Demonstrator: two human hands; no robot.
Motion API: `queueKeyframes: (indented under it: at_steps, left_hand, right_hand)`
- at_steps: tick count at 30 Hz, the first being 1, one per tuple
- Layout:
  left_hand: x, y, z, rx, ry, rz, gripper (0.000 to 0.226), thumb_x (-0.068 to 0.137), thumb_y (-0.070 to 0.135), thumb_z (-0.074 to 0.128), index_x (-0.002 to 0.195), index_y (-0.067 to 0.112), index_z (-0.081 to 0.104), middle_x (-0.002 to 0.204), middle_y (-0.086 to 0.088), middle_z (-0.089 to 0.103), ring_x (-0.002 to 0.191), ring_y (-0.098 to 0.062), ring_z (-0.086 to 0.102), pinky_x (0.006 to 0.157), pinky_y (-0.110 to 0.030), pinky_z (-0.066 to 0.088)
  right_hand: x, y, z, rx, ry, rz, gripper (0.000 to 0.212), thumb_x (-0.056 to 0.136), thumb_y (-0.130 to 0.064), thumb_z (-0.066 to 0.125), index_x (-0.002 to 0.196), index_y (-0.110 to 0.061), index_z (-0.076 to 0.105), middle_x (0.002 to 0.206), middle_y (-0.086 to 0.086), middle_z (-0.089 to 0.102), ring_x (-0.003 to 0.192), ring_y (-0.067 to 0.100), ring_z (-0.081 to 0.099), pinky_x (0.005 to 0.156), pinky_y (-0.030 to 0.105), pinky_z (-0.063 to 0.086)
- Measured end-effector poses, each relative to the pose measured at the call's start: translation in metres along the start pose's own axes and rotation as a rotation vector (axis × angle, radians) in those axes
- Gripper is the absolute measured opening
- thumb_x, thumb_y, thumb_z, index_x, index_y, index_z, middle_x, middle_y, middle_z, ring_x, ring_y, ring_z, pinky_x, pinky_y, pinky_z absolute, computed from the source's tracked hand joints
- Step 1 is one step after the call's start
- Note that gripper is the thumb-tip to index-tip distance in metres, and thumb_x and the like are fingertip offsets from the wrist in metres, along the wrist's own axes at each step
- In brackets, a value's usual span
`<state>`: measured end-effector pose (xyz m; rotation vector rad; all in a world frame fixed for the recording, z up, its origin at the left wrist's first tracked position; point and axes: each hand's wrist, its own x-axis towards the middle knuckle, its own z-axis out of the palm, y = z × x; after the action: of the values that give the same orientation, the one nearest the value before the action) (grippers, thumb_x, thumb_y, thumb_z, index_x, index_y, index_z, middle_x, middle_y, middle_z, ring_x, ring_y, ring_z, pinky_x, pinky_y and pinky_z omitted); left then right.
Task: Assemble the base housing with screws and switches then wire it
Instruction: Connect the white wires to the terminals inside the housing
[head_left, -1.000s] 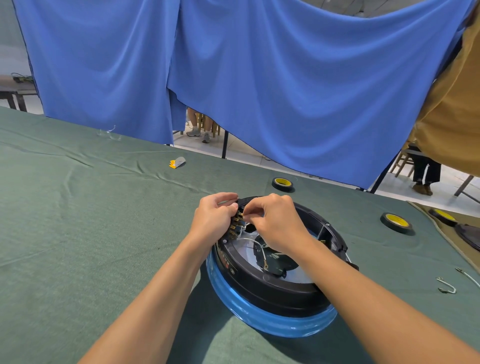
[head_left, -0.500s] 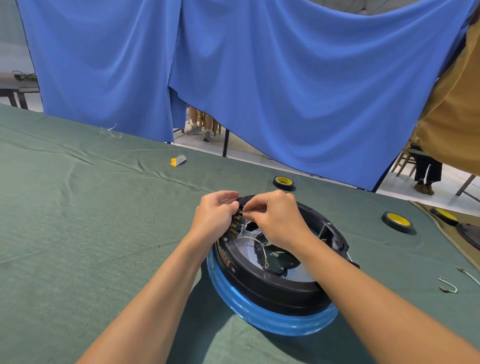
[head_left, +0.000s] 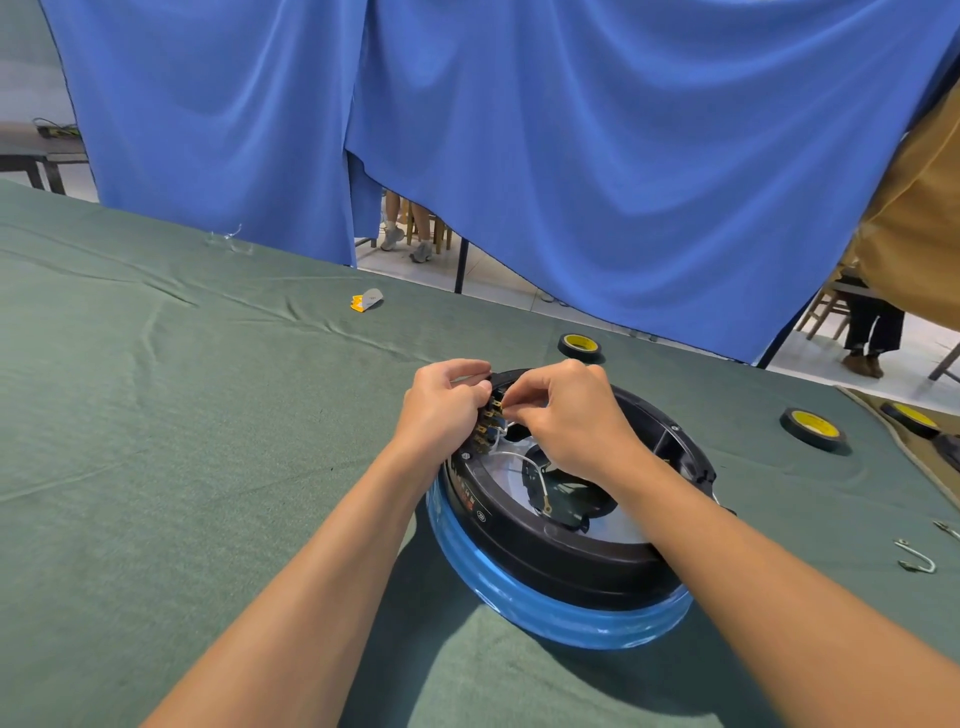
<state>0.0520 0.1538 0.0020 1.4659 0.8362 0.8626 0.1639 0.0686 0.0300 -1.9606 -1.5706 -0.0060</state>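
**Base housing** (head_left: 561, 551): found lying flat on the green counter (head_left: 208, 426), open side up, directly before the person. A switch block (head_left: 487, 423) with a row of brass tabs is seated at its far-left rim.

**Left hand** (head_left: 444, 408): the grip is curled and clamped on the switch block and the rim beside it, so that both are braced.

**Right hand** (head_left: 569, 418): thumb and forefinger are pinched together at the uppermost tab, apparently on the end of a white wire (head_left: 503, 432). The connector itself is hidden by the fingers.

A second wire (head_left: 519, 457) lies loose inside the housing, its ring end unattached.

**Step judged in hand:** wiring of the switches.

**Recommended practice:**
- The connector should be lined up square with the tab and pushed straight on, not rocked, while the block is braced against the push.
- Side load is to be avoided, as the thin tab could be bent.
- Neighbouring tabs should not be bridged.
- Seating should be confirmed by a light tug.
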Motion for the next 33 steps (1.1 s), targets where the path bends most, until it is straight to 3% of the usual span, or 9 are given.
queueKeyframes:
  at_steps: [8,14,22,26,30,33]
  left_hand:
    - [-0.0008,0.0007,0.0006,0.002,0.003,0.008,0.029,0.092,0.005,0.058,0.118,0.014,0.068,0.122,-0.005,0.069,0.115,-0.017,0.062,0.105,-0.041,0.047]
    - [-0.0007,0.0007,0.0005,0.003,-0.006,0.002,0.03,0.093,0.006,0.058,0.121,0.014,0.067,0.122,-0.008,0.068,0.113,-0.021,0.064,0.104,-0.042,0.048]
    - [-0.0022,0.0015,-0.0001,0.012,-0.002,-0.005,0.03,0.093,0.007,0.057,0.122,0.014,0.067,0.122,-0.008,0.068,0.112,-0.023,0.064,0.103,-0.043,0.049]
    - [-0.0029,0.0022,0.0002,0.005,0.002,-0.01,0.03,0.093,0.007,0.057,0.121,0.013,0.067,0.121,-0.009,0.068,0.111,-0.026,0.065,0.102,-0.044,0.049]
    - [-0.0021,0.0021,0.0004,0.004,0.007,-0.009,0.029,0.093,0.007,0.057,0.12,0.014,0.068,0.12,-0.009,0.068,0.111,-0.025,0.065,0.102,-0.044,0.049]
    - [-0.0017,0.0016,0.0007,0.005,0.013,-0.002,0.029,0.093,0.007,0.058,0.119,0.014,0.068,0.12,-0.008,0.069,0.113,-0.02,0.063,0.104,-0.042,0.048]
  right_hand:
    - [-0.0002,-0.0019,0.0007,0.011,0.031,0.022,0.007,0.085,-0.017,0.074,0.09,-0.02,0.07,0.08,-0.007,0.068,0.076,0.001,0.06,0.066,0.009,0.041]
    - [-0.0003,-0.0022,-0.0012,-0.018,0.015,0.015,0.008,0.086,-0.015,0.072,0.092,-0.016,0.077,0.085,0.0,0.072,0.083,0.011,0.064,0.079,0.025,0.052]
    - [-0.0013,-0.0046,-0.0016,-0.024,0.009,0.011,0.011,0.086,-0.008,0.07,0.091,-0.013,0.078,0.085,0.003,0.074,0.082,0.012,0.066,0.079,0.026,0.055]
    - [0.0004,-0.0053,-0.0018,-0.008,0.013,0.019,0.01,0.086,-0.009,0.071,0.09,-0.013,0.078,0.083,0.003,0.074,0.077,0.009,0.065,0.073,0.018,0.052]
    - [0.0012,-0.0066,-0.0006,-0.016,0.011,0.014,0.008,0.085,-0.013,0.072,0.09,-0.014,0.078,0.082,0.003,0.073,0.077,0.011,0.063,0.072,0.02,0.05]
    - [0.0029,-0.0072,-0.0009,-0.021,0.007,0.02,0.005,0.085,-0.015,0.073,0.089,-0.015,0.076,0.083,0.003,0.073,0.083,0.016,0.064,0.078,0.031,0.054]
